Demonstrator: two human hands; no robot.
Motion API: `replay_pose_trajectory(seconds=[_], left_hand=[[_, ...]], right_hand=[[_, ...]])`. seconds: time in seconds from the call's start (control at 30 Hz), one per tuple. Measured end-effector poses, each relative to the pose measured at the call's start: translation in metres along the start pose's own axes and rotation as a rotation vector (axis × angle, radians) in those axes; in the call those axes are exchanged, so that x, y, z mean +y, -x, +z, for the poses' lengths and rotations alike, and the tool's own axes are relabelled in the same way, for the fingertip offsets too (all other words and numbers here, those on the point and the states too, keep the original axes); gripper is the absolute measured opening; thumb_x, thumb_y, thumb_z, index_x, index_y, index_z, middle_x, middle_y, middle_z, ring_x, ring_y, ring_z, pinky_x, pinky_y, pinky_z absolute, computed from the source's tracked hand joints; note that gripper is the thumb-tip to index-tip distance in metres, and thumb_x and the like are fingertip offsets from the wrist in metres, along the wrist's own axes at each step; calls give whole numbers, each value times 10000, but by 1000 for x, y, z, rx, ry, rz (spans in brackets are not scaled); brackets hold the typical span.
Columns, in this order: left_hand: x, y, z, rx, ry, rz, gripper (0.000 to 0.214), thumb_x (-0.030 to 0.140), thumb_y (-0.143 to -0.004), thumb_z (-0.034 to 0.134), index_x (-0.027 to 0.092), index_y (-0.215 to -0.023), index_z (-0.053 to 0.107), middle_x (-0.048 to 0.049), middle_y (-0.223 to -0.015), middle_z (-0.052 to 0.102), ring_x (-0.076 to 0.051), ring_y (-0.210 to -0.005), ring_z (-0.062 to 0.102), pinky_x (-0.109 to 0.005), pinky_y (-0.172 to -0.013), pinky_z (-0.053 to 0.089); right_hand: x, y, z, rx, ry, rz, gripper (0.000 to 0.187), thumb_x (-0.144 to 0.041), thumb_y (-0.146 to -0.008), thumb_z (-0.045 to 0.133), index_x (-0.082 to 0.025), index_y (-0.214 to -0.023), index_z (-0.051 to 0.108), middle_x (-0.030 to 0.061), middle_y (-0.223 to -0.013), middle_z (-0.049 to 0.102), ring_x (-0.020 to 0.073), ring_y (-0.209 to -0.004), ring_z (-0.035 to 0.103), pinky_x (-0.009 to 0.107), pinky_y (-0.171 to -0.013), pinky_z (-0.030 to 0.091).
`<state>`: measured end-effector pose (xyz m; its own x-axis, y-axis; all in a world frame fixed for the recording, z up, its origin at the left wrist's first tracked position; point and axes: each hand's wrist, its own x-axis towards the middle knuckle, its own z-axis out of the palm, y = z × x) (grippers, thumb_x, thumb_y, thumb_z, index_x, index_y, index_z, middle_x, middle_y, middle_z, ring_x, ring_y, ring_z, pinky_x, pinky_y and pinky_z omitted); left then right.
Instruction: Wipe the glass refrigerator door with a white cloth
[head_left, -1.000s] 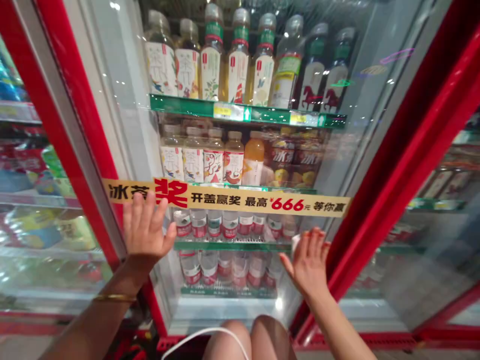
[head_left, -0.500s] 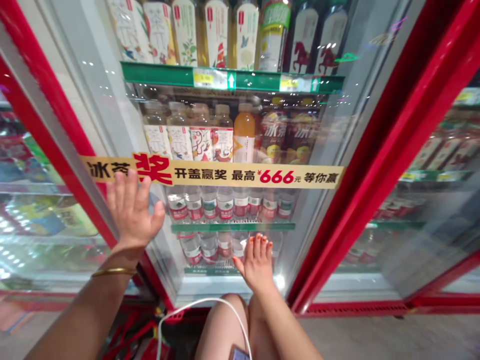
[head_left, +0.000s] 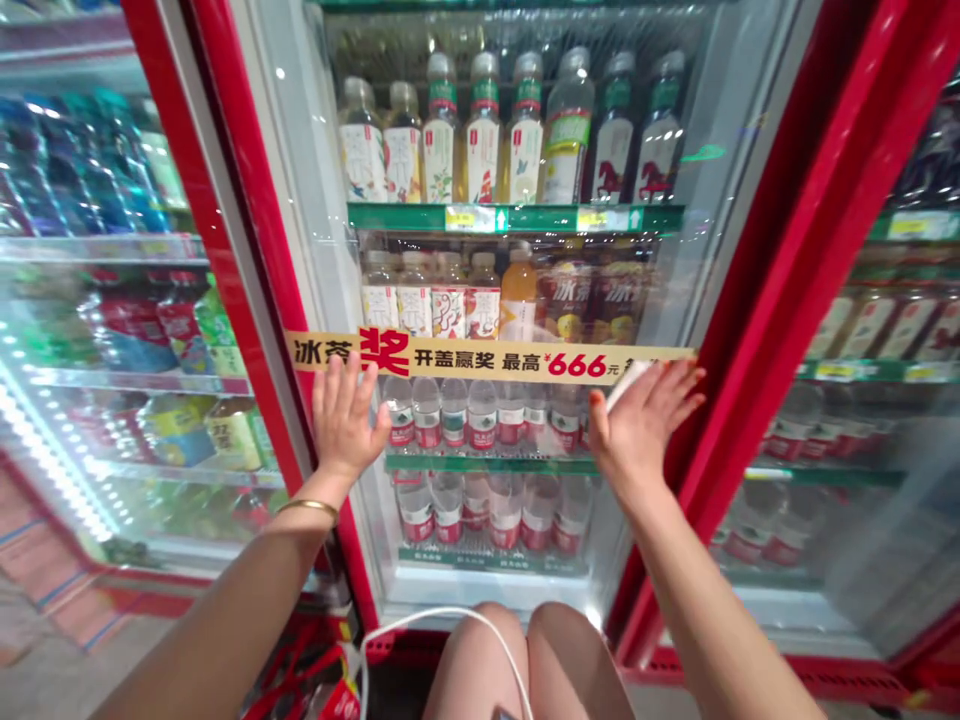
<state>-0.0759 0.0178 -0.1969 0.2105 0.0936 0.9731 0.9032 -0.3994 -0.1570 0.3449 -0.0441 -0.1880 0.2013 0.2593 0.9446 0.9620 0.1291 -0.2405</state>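
My left hand (head_left: pixel 346 420), a gold bangle on its wrist, lies with fingers spread against the glass door (head_left: pixel 480 410), over the left end of a yellow banner (head_left: pixel 457 358) with Chinese print and "666". At the banner's right end, my right hand (head_left: pixel 637 430) is stretched flat against the glass, orange nails showing. A white cloth (head_left: pixel 628 384) shows between its thumb and fingers, pressed under the palm; most of it is hidden, so I cannot tell whether it is cloth or tissue. Behind the glass stand tea bottles (head_left: pixel 482 150) and water bottles (head_left: pixel 481 415).
Red door frames (head_left: pixel 247 180) border the glass on both sides. More drink fridges stand left and right. A white cable (head_left: pixel 435 612) arches over my knees (head_left: pixel 487 660). Red items (head_left: pixel 337 690) lie at the lower left beside my legs.
My right hand has moved up and right, from the lower shelves to the banner's right end, and white cloth now shows under it. My left hand stays at the banner's left; the view has shifted.
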Motion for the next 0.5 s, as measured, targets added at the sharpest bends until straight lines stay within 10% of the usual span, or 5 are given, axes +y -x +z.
replay_pose_trajectory(seconds=[0.13,0.33,0.4,0.5], left_hand=[[-1,1,2,9,12,-3,805,370,-1024,585,299,-1779,314,-107,-1846,317,-307,-1768,165,-599,-1450,130],[3,0,3,-17,-2,-46,747,396,-1018,574,261,-1736,418,-129,-1798,421,-292,-1761,207,-577,-1447,152],[4,-1,2,-28,4,-57,728,399,-1021,568,255,-1723,442,-129,-1787,441,-283,-1760,211,-568,-1449,148],[6,-1,1,-45,11,-64,708,398,-1024,563,251,-1709,463,-126,-1785,446,-276,-1762,207,-565,-1450,145]], right_hand=[[-49,-91,-3,-55,-8,-197,1128,-739,-1073,415,102,-1742,71,395,-1818,-16,493,-1735,-92,800,-1363,102],[-81,-44,1,-503,-163,-1117,880,-748,-1097,238,-155,-1721,419,99,-1805,430,232,-1715,333,446,-1407,336],[-72,-67,-8,-492,-153,-1117,869,-756,-1093,252,-187,-1734,399,74,-1817,412,224,-1719,323,465,-1414,320],[-70,-137,-20,-294,-19,-730,971,-731,-1090,307,-74,-1789,154,202,-1883,136,351,-1773,98,690,-1415,177]])
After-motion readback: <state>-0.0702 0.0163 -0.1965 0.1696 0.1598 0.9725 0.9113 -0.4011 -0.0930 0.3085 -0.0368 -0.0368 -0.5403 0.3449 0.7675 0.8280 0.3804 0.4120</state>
